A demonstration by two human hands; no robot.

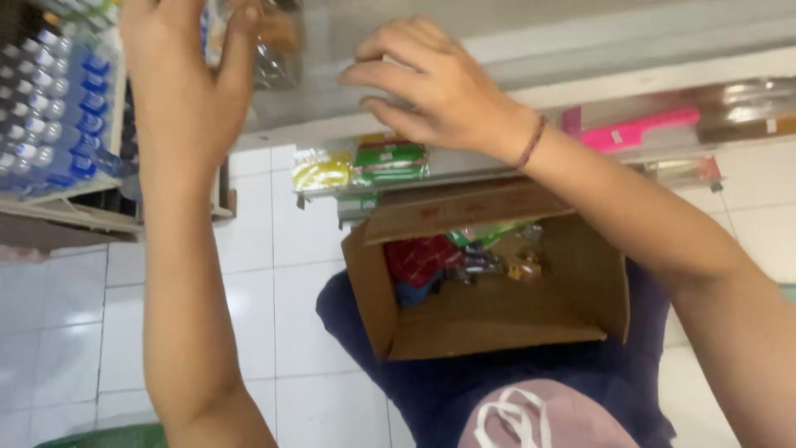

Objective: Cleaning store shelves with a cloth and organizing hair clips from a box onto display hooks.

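My left hand (186,75) is raised at the top left, thumb and fingers closed around a clear plastic packet (278,50) that is partly cut off by the frame's edge. My right hand (435,87), with a braided band on the wrist, is curled over the grey shelf edge (663,41); whatever is under its fingers is hidden. Below both arms an open cardboard box (497,319) rests on my lap, with several coloured snack packets (431,261) in its far end.
Green and yellow packets (365,164) lie on a lower shelf above the box. A pink comb (638,129) hangs at the right. A rack of bottles with blue caps (58,99) stands at the left. White floor tiles (274,249) lie below.
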